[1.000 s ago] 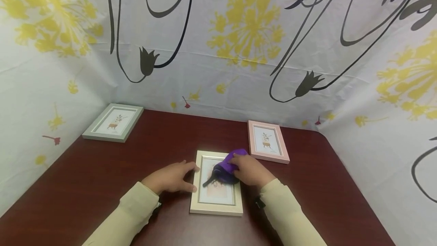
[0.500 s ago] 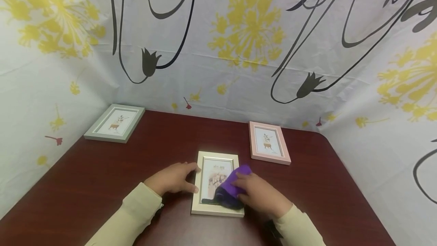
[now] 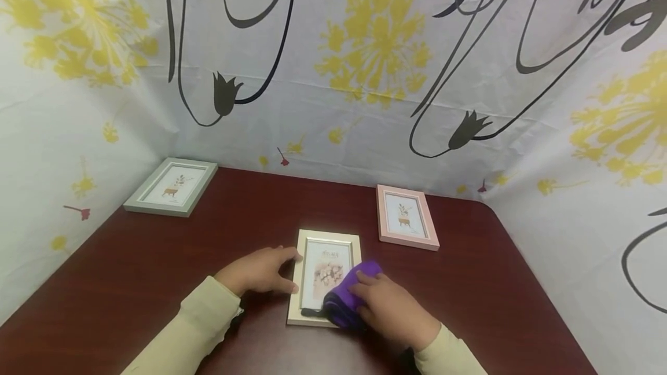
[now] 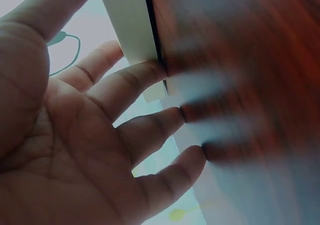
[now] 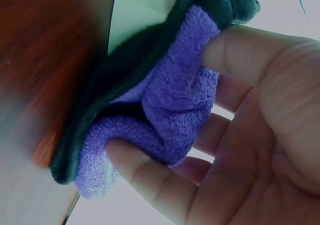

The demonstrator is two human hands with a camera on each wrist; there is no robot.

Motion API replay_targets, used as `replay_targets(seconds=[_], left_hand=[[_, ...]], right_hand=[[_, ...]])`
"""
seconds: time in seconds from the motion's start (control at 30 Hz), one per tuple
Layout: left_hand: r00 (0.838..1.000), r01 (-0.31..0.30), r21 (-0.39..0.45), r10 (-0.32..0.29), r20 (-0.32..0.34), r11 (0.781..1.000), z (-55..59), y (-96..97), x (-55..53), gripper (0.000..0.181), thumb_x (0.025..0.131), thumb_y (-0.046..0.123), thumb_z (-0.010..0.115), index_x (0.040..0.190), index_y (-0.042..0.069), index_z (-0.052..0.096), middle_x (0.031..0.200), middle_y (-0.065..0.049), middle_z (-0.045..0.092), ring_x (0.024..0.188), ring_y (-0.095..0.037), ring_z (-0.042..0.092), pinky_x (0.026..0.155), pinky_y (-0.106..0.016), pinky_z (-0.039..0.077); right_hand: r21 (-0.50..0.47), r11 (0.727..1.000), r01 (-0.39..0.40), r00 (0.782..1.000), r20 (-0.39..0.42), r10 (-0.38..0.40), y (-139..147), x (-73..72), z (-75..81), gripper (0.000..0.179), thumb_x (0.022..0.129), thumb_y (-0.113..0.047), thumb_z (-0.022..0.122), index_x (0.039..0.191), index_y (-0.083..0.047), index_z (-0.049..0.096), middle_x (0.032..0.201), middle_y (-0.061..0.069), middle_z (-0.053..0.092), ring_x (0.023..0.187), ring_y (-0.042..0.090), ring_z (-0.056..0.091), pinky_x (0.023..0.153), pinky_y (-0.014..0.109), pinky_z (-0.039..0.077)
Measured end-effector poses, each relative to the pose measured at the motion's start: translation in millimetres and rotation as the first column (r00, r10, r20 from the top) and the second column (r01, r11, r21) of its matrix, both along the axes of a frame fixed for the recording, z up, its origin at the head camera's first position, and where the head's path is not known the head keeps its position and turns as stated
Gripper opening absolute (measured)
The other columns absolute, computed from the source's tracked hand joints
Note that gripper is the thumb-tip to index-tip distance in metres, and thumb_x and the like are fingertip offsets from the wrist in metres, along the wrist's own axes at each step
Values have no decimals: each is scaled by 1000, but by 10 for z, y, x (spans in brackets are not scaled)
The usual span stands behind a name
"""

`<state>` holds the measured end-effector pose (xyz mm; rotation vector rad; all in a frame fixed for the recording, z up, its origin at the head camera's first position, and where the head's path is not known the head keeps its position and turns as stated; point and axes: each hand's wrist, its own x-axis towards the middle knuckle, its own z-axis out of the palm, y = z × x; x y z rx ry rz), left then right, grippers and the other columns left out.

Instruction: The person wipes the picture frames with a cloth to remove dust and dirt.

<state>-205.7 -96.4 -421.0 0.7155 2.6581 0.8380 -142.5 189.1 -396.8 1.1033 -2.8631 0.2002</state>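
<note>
A cream picture frame (image 3: 327,274) with a floral print lies flat on the dark red-brown table (image 3: 250,207). My left hand (image 3: 259,271) rests at its left edge, thumb and index fingertip touching the border. In the left wrist view the fingers spread loosely, with some tips down on the tabletop beside the frame's side (image 4: 132,27). A bunched purple cloth (image 3: 350,300) with a dark edge covers the frame's lower right corner. My right hand (image 3: 393,311) pinches this cloth between thumb and fingers, as the right wrist view shows in its folds (image 5: 175,100).
Toward the back left lies a grey-green picture frame (image 3: 179,187). A pink picture frame (image 3: 406,217) lies at the back right, beyond the right hand. White fabric (image 3: 292,114) with yellow and dark plant prints hangs around the table's back and sides.
My right hand has drawn the cloth from the picture's middle down toward me to the lower right corner, uncovering the print. The left hand keeps its place at the left edge.
</note>
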Motion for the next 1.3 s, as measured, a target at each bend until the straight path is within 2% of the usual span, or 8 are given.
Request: replay_targets(seconds=[0.1,0.23,0.33,0.57,0.73,1.03,1.17,1.3], left_hand=[[1000,0,1,0,2,1000,4,-8,-10,53,78,30,86,123,13,63,108,0,63,96,-17,55,90,-42,47],[1000,0,-3,0,14,1000,-13,-12,-12,54,78,32,85,124,14,62,112,-1,63,102,-19,57,94,-43,46],[1000,9,-9,-9,19,1000,-22,-9,-7,54,79,33,85,124,15,62,113,-1,63,104,-19,58,95,-44,46],[1000,12,-15,-11,14,1000,3,6,1,54,79,33,85,125,14,62,112,-2,63,101,-18,57,94,-44,47],[1000,13,-2,-13,-1,1000,-3,-6,-1,54,79,32,85,124,13,62,114,-3,64,103,-20,59,94,-45,46],[1000,-4,4,4,-2,1000,-46,-18,-5,54,77,32,86,123,14,63,116,-4,64,106,-21,59,95,-45,46],[1000,-16,9,16,8,1000,-45,-8,1,55,77,32,87,123,14,63,117,-4,64,107,-21,59,95,-45,46],[1000,-17,7,17,-10,1000,-39,-9,-10,54,76,31,87,121,14,63,115,-4,65,106,-21,59,94,-45,47]], right_hand=[[-12,1000,19,1000,-1,-19,-27,-156,-17,21,83,-10,73,103,-11,72,120,14,67,96,30,65,80,43,55],[-19,1000,10,1000,9,-10,-51,-446,-48,13,81,-6,73,91,-12,69,100,4,66,79,16,61,71,35,54],[-15,1000,7,999,38,-6,-54,-637,-53,12,81,-3,72,91,-11,68,92,-1,61,73,11,56,69,32,53],[-23,999,22,995,99,-20,-40,-859,-5,20,85,-3,70,105,-5,72,105,8,68,87,20,66,81,40,55],[-33,999,28,992,127,-23,-34,-873,-6,26,87,-3,69,113,-1,72,121,18,66,100,29,68,90,46,53],[-62,997,38,993,111,-31,-63,-838,-54,18,87,-4,69,105,-5,72,108,9,67,89,20,65,84,41,54],[-59,998,33,996,89,-27,-43,-753,-82,15,87,-5,69,102,-8,72,103,4,65,86,17,62,82,40,54],[-60,998,16,998,57,-12,-13,-610,-87,20,86,-5,70,105,-6,72,109,9,66,93,24,64,86,43,54]])
